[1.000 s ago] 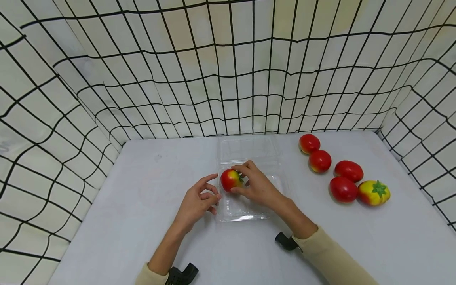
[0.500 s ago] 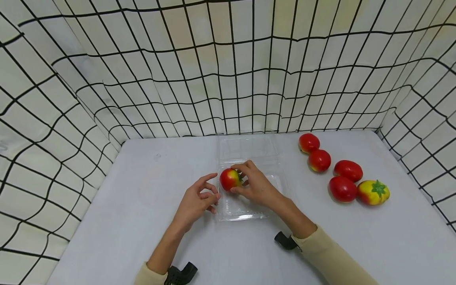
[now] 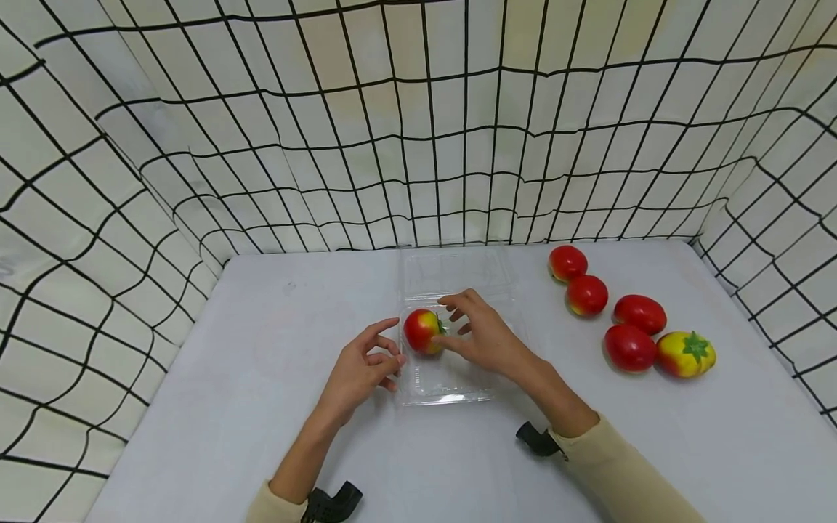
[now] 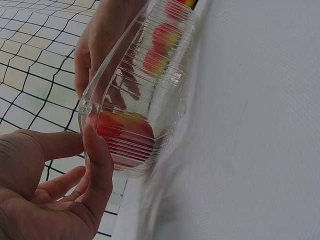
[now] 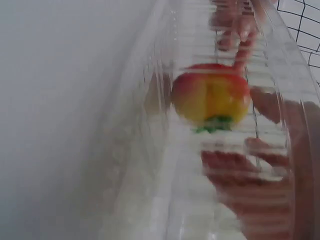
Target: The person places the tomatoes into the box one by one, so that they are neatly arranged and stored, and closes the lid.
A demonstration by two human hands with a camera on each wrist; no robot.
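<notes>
A red-and-yellow tomato (image 3: 418,333) with green leaves sits at the left side of a clear plastic clamshell box (image 3: 451,385), whose lid lies open toward the back. My right hand (image 3: 490,338) is over the box, its fingers spread apart beside the tomato, the thumb tip overlapping it in the head view. In the right wrist view the tomato (image 5: 207,95) shows through the box wall, leaves toward the hand. My left hand (image 3: 360,374) is at the box's left edge; the left wrist view shows its thumb and index finger pinching the box rim (image 4: 86,107).
Several more tomatoes lie to the right on the white table (image 3: 275,378): red ones (image 3: 629,348) and a yellow-and-red one (image 3: 686,354) with a green star of leaves. Black netting (image 3: 465,134) over pale walls borders the table's back and sides.
My right hand has let go of the tomato and drawn slightly to the right, its fingers opening. The tomato stays in the box; the left hand has not moved.
</notes>
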